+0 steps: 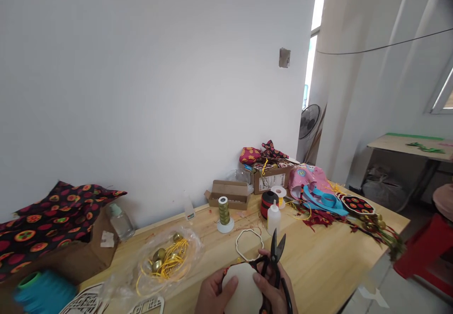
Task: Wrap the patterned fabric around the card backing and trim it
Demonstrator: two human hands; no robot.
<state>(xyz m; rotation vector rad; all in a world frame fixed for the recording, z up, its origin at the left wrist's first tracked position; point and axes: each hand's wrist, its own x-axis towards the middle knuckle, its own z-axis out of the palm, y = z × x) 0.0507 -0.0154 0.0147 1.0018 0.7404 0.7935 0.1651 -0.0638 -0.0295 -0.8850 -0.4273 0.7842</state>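
Clearly enough, from my station I saw the left hand [211,293] closed around one side of a rounded white piece [244,289], its thumb laid on the pale face and its other fingers mostly hidden behind. I had that piece low in view, between both hands, with dark patterned fabric [225,271] showing along its edge. The right hand [274,296] pressed its thumb to the other side while its fingers wrapped black-handled scissors [273,259], whose blades stood parted and pointed away toward the wall [159,92]. I couldn't tell how each finger sat in the handles. Just beyond, a scalloped frame [249,230] lay on the wooden table [311,257], near a standing squeeze bottle [273,220] and an olive thread spool [224,213].
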